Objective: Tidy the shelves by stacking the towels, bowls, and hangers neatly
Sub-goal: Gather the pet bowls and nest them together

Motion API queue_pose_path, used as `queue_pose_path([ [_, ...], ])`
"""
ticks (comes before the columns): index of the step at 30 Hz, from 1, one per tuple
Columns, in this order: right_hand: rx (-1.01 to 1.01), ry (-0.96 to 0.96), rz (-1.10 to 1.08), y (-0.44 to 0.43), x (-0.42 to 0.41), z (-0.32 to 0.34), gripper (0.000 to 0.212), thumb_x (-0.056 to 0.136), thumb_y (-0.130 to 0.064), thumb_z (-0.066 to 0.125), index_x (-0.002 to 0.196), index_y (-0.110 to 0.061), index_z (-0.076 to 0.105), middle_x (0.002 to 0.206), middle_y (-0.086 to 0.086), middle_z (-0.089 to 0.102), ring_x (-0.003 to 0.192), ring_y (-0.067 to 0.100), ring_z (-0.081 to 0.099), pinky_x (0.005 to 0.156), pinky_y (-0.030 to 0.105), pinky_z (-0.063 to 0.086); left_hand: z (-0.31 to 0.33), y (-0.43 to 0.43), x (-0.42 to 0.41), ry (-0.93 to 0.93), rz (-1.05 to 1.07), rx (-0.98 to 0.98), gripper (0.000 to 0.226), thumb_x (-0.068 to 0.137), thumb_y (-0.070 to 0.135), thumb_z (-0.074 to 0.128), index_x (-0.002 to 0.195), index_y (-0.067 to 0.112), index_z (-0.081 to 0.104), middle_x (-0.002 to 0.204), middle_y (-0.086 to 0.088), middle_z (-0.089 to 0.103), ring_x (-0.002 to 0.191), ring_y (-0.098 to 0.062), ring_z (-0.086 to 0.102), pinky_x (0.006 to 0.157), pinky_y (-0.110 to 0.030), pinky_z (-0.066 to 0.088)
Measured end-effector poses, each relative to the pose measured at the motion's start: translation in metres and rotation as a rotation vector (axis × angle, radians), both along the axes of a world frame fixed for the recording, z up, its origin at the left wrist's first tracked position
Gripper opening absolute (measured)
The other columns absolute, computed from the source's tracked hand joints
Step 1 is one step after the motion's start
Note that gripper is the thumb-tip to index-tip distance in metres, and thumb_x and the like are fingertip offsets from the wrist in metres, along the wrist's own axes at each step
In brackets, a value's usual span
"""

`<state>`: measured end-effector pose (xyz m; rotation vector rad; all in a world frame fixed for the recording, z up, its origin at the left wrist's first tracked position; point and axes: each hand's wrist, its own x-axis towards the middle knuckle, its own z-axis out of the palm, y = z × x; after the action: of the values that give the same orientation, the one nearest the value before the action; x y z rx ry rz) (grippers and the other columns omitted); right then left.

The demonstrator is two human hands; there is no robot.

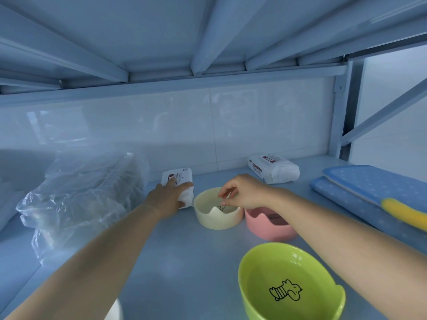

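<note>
My left hand (167,197) grips a white wrapped towel pack (179,179) at the back of the blue shelf (184,262). My right hand (242,192) hovers over a cream bowl (217,218), its fingers loosely curled above the rim and holding nothing. A pink bowl (270,227) stands right of the cream one, partly under my right forearm. A green bowl (291,282) with a drawn animal sits near the front. A second white towel pack (273,168) lies at the back right.
A crumpled clear plastic bag (80,195) fills the left side. Two blue dotted folded pads (369,192) with a yellow patch lie stacked at the right. The upper shelf's underside (208,42) hangs low overhead. A white wall panel closes the back.
</note>
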<state>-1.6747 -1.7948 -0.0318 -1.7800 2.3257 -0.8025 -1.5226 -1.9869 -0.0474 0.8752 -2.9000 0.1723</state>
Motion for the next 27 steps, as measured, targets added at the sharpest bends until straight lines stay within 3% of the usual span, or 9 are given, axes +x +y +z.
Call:
queue_pose_path([
  [7, -0.136, -0.009, -0.043, 0.002, -0.01, 0.004, 0.035, 0.081, -0.026, 0.07, 0.114, -0.023, 0.062, 0.118, -0.007, 0.063, 0.105, 0.011, 0.058, 0.085, 0.023, 0.044, 0.03, 0.006, -0.001, 0.413, -0.018, 0.09, 0.044, 0.093, 0.024, 0.05, 0.134, 0.033, 0.041, 0.134, -0.003, 0.05, 0.12, -0.026, 0.049, 0.093, -0.035, 0.039],
  [10, -0.241, 0.018, -0.068, 0.003, -0.011, 0.007, 0.052, 0.078, -0.025, 0.072, 0.126, -0.024, 0.054, 0.128, -0.005, 0.056, 0.109, 0.012, 0.055, 0.082, 0.019, 0.039, 0.04, 0.025, -0.006, 0.515, -0.094, 0.055, 0.041, 0.092, 0.021, 0.05, 0.13, 0.035, 0.045, 0.132, 0.004, 0.052, 0.116, -0.024, 0.052, 0.09, -0.036, 0.043],
  [14, -0.303, 0.044, -0.078, 0.006, -0.017, 0.015, 0.08, 0.071, -0.024, 0.078, 0.14, -0.027, 0.037, 0.137, 0.001, 0.046, 0.115, 0.018, 0.051, 0.094, 0.031, 0.043, 0.058, 0.062, -0.026, 0.617, -0.306, -0.036, 0.042, 0.089, 0.014, 0.054, 0.127, 0.031, 0.049, 0.125, 0.006, 0.054, 0.107, -0.026, 0.057, 0.081, -0.036, 0.047],
  [18, -0.43, 0.004, -0.155, 0.019, -0.032, 0.021, 0.101, 0.066, -0.021, 0.082, 0.147, -0.026, 0.021, 0.135, 0.008, 0.043, 0.116, 0.021, 0.048, 0.097, 0.033, 0.042, 0.069, 0.103, -0.055, 0.591, -0.443, -0.077, 0.048, 0.088, 0.015, 0.052, 0.13, 0.038, 0.044, 0.129, 0.008, 0.052, 0.111, -0.023, 0.054, 0.083, -0.038, 0.048],
  [23, -0.554, -0.153, -0.286, 0.05, -0.057, 0.013, 0.08, 0.064, -0.025, 0.084, 0.133, -0.025, 0.044, 0.113, 0.002, 0.059, 0.101, 0.017, 0.056, 0.082, 0.021, 0.043, 0.066, 0.131, -0.088, 0.58, -0.513, -0.009, 0.045, 0.087, 0.03, 0.059, 0.129, 0.04, 0.047, 0.129, 0.015, 0.055, 0.115, -0.013, 0.054, 0.091, -0.03, 0.044],
  [27, -0.567, -0.194, -0.325, 0.069, -0.074, 0.0, 0.07, 0.065, -0.024, 0.083, 0.127, -0.024, 0.05, 0.106, -0.002, 0.065, 0.089, 0.015, 0.06, 0.073, 0.014, 0.044, 0.06, 0.129, -0.1, 0.436, -0.577, 0.078, 0.085, 0.066, 0.039, 0.081, 0.139, 0.035, 0.037, 0.139, 0.012, 0.045, 0.123, -0.006, 0.044, 0.094, -0.014, 0.031],
])
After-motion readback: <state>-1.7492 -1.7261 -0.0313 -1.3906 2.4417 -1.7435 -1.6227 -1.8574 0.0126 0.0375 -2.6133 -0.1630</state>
